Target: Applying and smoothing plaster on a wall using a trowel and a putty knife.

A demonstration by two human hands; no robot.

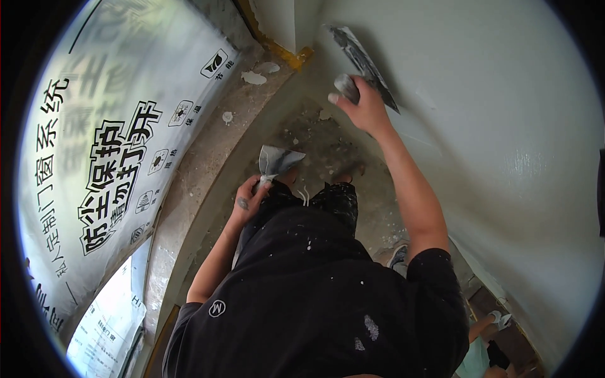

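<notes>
My right hand [370, 113] is closed round the thick grey handle of a plastering trowel [360, 58], out ahead to the right. The long, narrow blade, smeared with grey filler, lies at or very close to the pale wall [504, 82]; contact is hard to make out. Low in front of my body, my left hand [250, 200] grips a wide putty knife [277, 160] by its handle. Its flared metal blade points away from me, with some grey smears on it. A grey smudge marks the back of that hand.
Printed protective film [126, 126] covers the window on the left, above a rough concrete sill [205, 151]. A yellowish corner edge [296, 58] stands ahead. The stained floor [315, 135] has white splashes. Another person [476, 360] is at the lower right.
</notes>
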